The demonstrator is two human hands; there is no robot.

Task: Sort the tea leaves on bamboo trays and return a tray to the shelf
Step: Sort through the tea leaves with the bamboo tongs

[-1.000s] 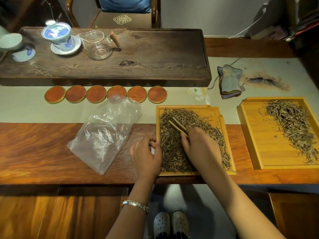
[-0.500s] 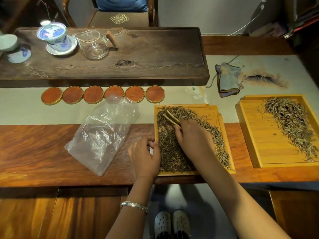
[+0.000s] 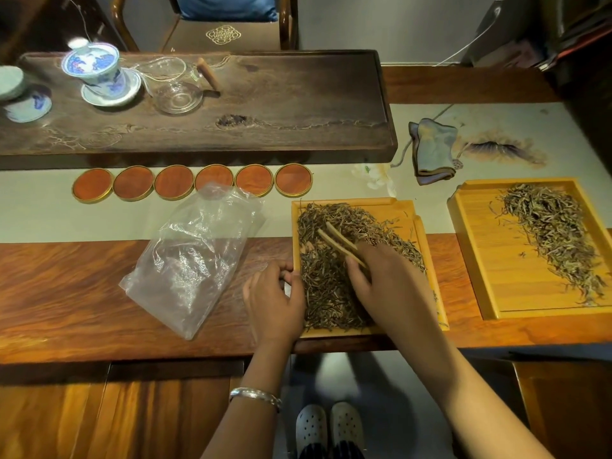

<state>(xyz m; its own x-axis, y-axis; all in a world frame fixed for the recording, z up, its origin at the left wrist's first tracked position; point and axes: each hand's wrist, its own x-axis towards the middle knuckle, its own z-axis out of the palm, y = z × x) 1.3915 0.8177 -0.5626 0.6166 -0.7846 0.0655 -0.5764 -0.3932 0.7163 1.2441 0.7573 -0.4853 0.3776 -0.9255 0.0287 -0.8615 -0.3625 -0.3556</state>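
My right hand [image 3: 390,286] grips pale bamboo tweezers [image 3: 341,243], tips pointing up-left over dark tea leaves [image 3: 328,286]; left hand [image 3: 275,303] pinches the yellow bamboo tray's [image 3: 402,210] edge.

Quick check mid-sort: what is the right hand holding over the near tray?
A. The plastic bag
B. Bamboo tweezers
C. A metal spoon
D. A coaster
B: the right hand grips bamboo tweezers, their tips angled into the tea leaves on the near tray.
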